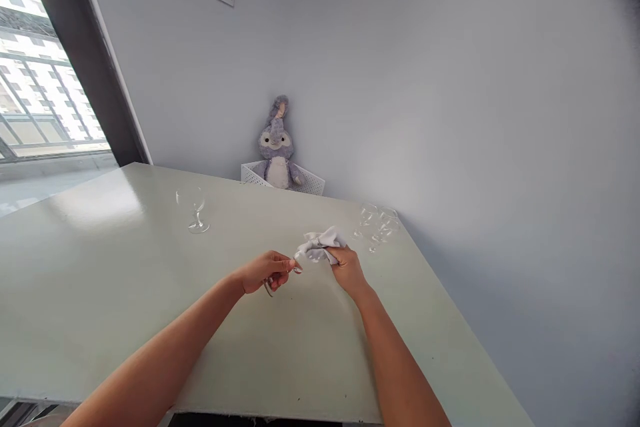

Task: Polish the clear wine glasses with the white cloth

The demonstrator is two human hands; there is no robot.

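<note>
Near the middle of the pale table, my left hand (274,271) pinches the stem of a clear stemmed glass, whose round foot (269,287) shows below the fingers. My right hand (346,269) is closed on a light grey cloth (320,245), which is bunched around and over the glass's bowl. Both hands are above the table, a short way apart, with the cloth and glass between them. Most of the bowl is hidden by the cloth.
One clear glass (199,223) stands upright on the table (125,267) to the left. Several more glasses (384,227) are grouped at the right edge by the wall. Behind the far edge, a plush toy (277,153) sits in a white basket (313,183).
</note>
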